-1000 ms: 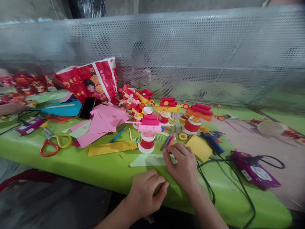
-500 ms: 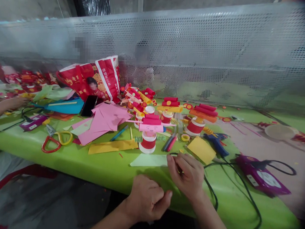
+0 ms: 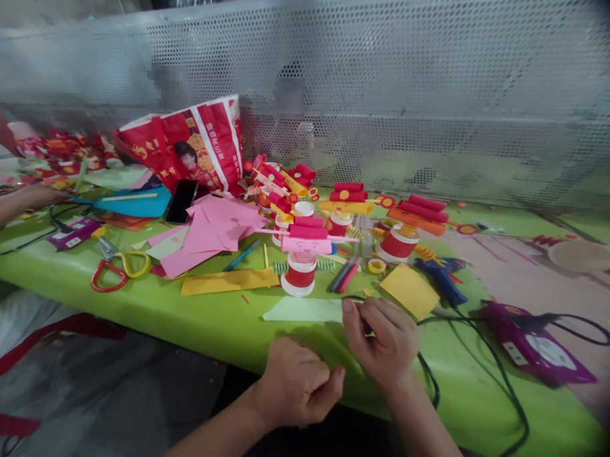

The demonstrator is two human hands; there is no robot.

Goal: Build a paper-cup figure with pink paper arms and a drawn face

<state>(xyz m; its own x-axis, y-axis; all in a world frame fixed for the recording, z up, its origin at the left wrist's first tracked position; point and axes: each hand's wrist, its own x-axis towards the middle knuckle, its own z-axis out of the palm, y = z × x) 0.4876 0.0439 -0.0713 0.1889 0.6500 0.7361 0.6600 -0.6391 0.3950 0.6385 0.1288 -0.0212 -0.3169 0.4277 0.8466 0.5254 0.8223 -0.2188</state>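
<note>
My left hand (image 3: 299, 381) is curled into a loose fist at the table's front edge, with nothing seen in it. To its right my right hand (image 3: 382, 338) is also closed, knuckles up, and no object shows between its fingers. It lies beside the right end of a pale green paper strip (image 3: 305, 309). Behind the strip stands a paper-cup figure (image 3: 299, 276) with a red band, green spring arms and a pink face roll (image 3: 307, 245). A yellow paper square (image 3: 409, 290) lies just beyond my right hand, and pens (image 3: 344, 275) lie behind the strip.
Scissors (image 3: 116, 267), pink sheets (image 3: 222, 229) and a phone (image 3: 182, 201) lie left, before a red bag (image 3: 188, 144). A blue glue gun (image 3: 442, 278) and purple power strip (image 3: 538, 346) with cables are right. Another person's hand (image 3: 40, 196) is far left. A perforated metal panel (image 3: 390, 91) stands behind.
The view has tilted and shifted slightly, so the table things sit a little higher and further right. Both hands keep their closed poses.
</note>
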